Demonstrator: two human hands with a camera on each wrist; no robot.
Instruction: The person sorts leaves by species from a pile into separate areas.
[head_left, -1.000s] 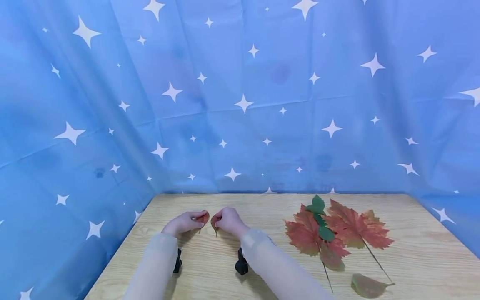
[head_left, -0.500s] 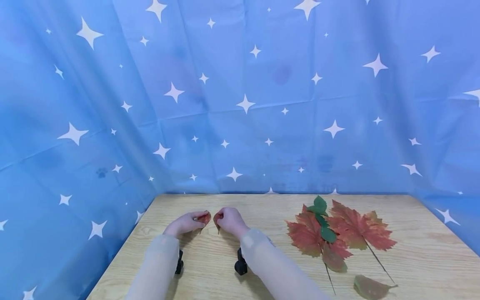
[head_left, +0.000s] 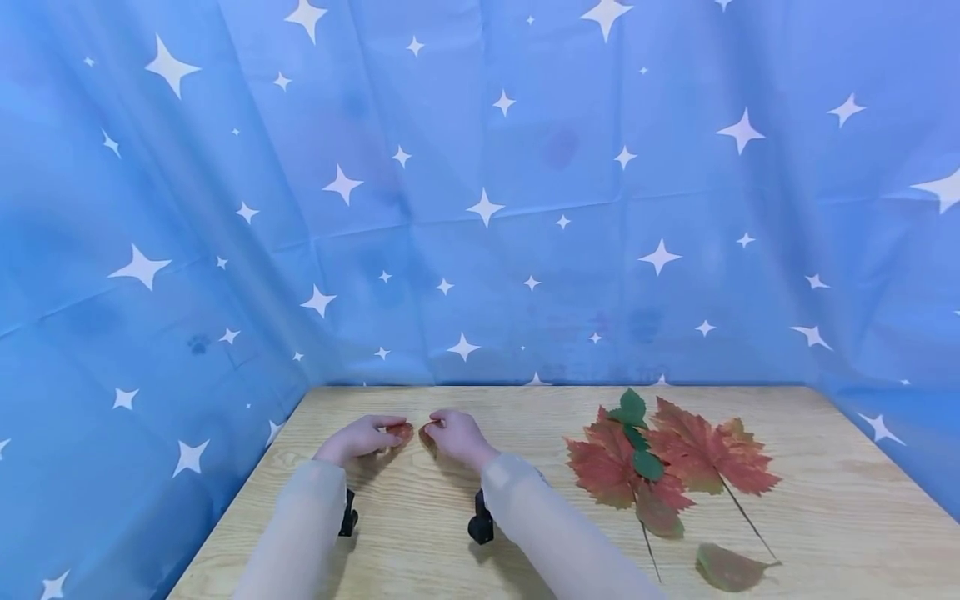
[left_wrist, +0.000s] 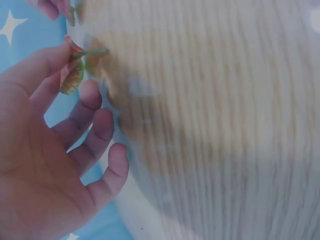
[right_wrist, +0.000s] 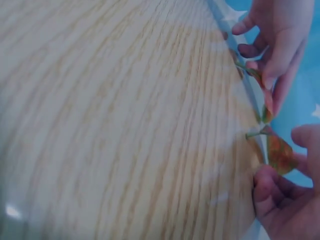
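Note:
My left hand (head_left: 366, 438) pinches a small red-green leaf (left_wrist: 72, 75) between thumb and forefinger, the other fingers loosely bent. Its short green stem points out over the wood in the left wrist view. Facing it, my right hand (head_left: 459, 439) holds another small orange-green leaf (right_wrist: 280, 152), also with a short stem. A narrow gap parts the two leaves, near the far side of the table (head_left: 420, 533). In the head view the fingers partly cover both leaves.
Two large red maple-like leaves (head_left: 603, 462) lie on the right of the table, with a sprig of green leaves (head_left: 648, 465) over them. A loose brownish-green leaf (head_left: 729, 568) lies nearer. A blue star-patterned curtain (head_left: 480, 275) hangs behind the table and along its left.
My left hand has shifted slightly left. Both small leaves have tilted, so their stems no longer show hanging below the hands in the head view. The leaves on the right stay put.

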